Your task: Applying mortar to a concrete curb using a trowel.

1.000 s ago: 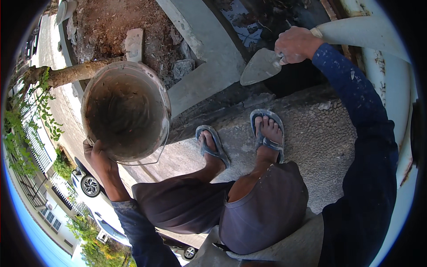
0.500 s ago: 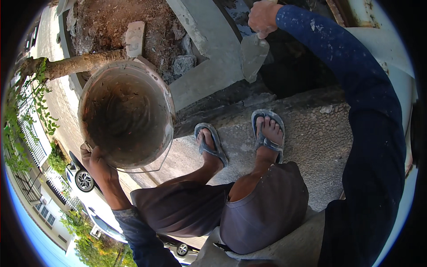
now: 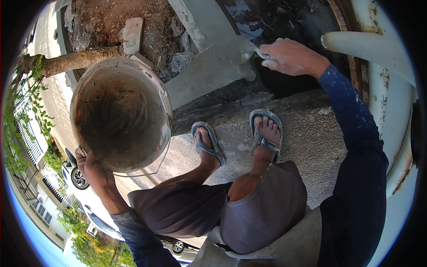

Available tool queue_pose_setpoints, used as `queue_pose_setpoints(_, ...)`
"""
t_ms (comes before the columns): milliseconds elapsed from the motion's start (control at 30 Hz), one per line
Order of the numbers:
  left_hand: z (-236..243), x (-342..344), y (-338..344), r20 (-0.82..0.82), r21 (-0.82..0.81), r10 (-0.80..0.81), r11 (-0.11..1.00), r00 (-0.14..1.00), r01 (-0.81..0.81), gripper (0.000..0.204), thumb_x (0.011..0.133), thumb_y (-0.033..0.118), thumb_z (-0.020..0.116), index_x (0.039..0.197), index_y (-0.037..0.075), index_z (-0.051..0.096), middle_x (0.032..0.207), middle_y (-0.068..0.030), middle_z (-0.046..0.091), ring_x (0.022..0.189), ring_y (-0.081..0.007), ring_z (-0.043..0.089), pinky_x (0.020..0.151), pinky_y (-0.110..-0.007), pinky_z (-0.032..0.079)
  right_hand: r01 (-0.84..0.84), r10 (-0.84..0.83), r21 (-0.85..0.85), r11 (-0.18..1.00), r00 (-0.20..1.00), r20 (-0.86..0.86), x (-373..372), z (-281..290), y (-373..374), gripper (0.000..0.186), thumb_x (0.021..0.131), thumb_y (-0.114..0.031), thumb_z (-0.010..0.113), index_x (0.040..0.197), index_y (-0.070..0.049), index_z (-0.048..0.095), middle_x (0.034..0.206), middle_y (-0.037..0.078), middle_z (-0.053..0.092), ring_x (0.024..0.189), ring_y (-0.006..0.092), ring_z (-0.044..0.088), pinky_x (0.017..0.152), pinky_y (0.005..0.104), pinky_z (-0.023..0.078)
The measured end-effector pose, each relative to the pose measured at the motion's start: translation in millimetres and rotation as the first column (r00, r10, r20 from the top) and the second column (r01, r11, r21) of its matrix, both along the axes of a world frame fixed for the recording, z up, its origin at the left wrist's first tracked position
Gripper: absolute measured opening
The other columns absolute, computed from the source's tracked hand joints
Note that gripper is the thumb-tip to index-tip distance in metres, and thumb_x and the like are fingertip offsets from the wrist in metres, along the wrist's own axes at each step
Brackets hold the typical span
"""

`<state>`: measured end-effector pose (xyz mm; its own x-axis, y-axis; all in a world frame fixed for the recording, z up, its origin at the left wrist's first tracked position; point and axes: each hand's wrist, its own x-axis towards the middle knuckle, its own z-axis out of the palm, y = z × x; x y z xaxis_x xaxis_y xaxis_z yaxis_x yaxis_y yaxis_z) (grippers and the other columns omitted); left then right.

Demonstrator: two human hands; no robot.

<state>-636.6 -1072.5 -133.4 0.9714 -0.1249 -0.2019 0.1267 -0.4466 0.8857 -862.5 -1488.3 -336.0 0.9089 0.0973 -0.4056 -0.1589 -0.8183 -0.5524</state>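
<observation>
While your left hand [image 3: 93, 168] clasps the rim of the residue-coated bucket [image 3: 84, 111] at left of the frame, that one-sided hold looks like the weak point: a loosened finger or shifting weight could let it roll or drop toward your sandals [image 3: 269, 143] near the centre. What supports the bucket's base cannot be told. Your right hand [image 3: 291, 57], upper right of centre, is wrapped around the handle of the trowel [image 3: 242, 50], whose blade appears to lie against the grey concrete ledge [image 3: 191, 86] at upper centre. If your wrist tips, an edge could gouge that surface; if your grip slackens, the tool could slide into the dark gap [image 3: 284, 84] just beside it. Your sandals sit near that gap too, so a long lean could cost you balance. No brand, label or lettering is readable on bucket, trowel or sandals; any on the cars [image 3: 80, 178] at lower left is too small to tell.
</observation>
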Motion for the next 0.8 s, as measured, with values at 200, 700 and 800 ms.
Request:
queue_pose_setpoints(200, 2.4, 1.8, 13.2, -0.033, -0.024, -0.033, 0.999, 0.999, 0.032, 0.028, 0.079, -0.013, 0.043, 0.104, -0.001, 0.050, 0.098, -0.0151, 0.063, 0.084, -0.0216, 0.065, 0.075, -0.031, 0.057, 0.006, -0.050, -0.197, 0.980, 0.975, -0.218, -101.2, -2.1, 61.7, 0.025, 0.085, -0.023, 0.057, 0.102, -0.005, 0.059, 0.083, 0.015, 0.064, 0.080, 0.0310, 0.064, 0.069, 0.0425, 0.051)
queue_pose_setpoints(700, 52.2, -52.9, 58.7, -0.047, -0.136, 0.117, 0.983, 0.992, -0.122, 0.049, 0.074, -0.016, 0.039, 0.120, -0.003, 0.048, 0.112, -0.0155, 0.060, 0.097, -0.0215, 0.062, 0.085, -0.032, 0.054, -0.279, 0.232, -0.411, 0.868, 0.959, -0.161, -25.7, 6.4, 32.1, 0.013, 0.078, -0.019, 0.058, 0.081, -0.010, 0.066, 0.075, 0.007, 0.065, 0.071, 0.0259, 0.066, 0.064, 0.0380, 0.049)
queue_pose_setpoints(800, 73.0, -79.6, 60.5, -0.034, -0.142, 0.269, 0.952, 0.963, -0.271, 0.055, 0.069, -0.014, 0.037, 0.122, -0.003, 0.047, 0.116, -0.0167, 0.058, 0.099, -0.0234, 0.061, 0.087, -0.033, 0.053, -0.277, 0.277, -0.369, 0.887, 0.959, -0.054, -27.2, 4.7, 41.1, 0.024, 0.075, -0.017, 0.058, 0.096, -0.007, 0.061, 0.077, 0.010, 0.065, 0.072, 0.0284, 0.065, 0.064, 0.0397, 0.049)
